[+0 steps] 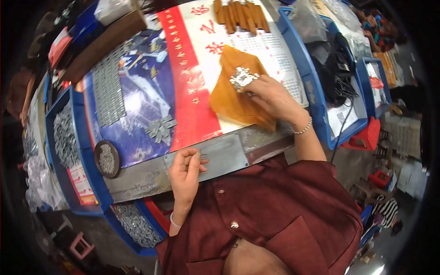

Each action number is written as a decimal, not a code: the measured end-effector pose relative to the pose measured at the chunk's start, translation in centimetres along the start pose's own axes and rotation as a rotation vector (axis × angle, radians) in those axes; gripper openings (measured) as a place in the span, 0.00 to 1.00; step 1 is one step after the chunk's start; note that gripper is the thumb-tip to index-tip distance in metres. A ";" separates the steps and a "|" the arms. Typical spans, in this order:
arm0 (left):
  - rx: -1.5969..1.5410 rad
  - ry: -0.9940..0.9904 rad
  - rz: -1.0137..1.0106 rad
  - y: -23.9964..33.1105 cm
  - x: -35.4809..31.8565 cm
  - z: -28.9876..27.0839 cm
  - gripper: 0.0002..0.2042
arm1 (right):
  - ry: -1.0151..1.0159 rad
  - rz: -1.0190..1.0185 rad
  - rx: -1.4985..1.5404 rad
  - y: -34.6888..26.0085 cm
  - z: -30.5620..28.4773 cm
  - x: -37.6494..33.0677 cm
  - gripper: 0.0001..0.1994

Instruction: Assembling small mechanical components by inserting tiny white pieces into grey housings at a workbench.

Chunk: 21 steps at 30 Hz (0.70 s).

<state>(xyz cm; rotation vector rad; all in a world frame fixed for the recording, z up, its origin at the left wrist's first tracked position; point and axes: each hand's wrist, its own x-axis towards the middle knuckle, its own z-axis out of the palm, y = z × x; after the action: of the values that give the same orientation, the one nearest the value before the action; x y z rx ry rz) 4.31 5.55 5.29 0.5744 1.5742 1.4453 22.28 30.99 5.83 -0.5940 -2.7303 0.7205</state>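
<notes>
My left hand [185, 173] is closed at the table's front edge, over a flat grey metal plate [224, 156]. A small grey metal piece [204, 156] sticks out from its fingertips. My right hand [273, 97] reaches over an orange-brown cloth [228, 101], its fingers drawn together at a pile of small shiny metal pieces [243, 77]. Whatever lies between those fingertips is too small to make out. Left of the plate, flat grey metal pieces [161, 129] lie in a loose heap. Farther left, similar pieces stand in neat rows [108, 89].
A round dark dish [116, 161] of tiny metal parts sits at the table's left front. Blue bins [87, 151] of grey parts flank the left side. Brown strips [241, 16] lie at the back. A blue bin [300, 55] with black material stands right, near a red stool [365, 137].
</notes>
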 end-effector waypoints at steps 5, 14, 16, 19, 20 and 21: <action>0.046 -0.022 -0.044 0.0 -0.1 0.0 0.07 | -0.035 0.038 -0.049 0.7 0.8 0.2 0.12; 0.052 -0.057 -0.049 -0.1 0.1 0.4 0.06 | 0.011 0.043 0.080 0.9 0.8 0.5 0.10; 0.040 -0.061 -0.054 -0.3 0.0 0.4 0.06 | -0.016 0.074 0.141 1.1 0.6 0.6 0.10; 0.036 -0.066 -0.057 -0.3 0.0 0.6 0.06 | -0.041 0.123 0.226 1.0 0.7 0.6 0.10; 0.045 -0.067 -0.055 -0.3 0.0 0.7 0.06 | -0.039 0.140 0.248 0.9 0.7 0.5 0.09; 0.045 -0.067 -0.055 -0.4 0.0 0.7 0.06 | -0.039 0.141 0.248 0.8 0.6 0.5 0.09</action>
<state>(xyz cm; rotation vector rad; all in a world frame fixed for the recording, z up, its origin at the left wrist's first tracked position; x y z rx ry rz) 5.01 5.87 4.98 0.5947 1.5612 1.3394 21.87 31.62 4.97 -0.7242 -2.5959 1.0959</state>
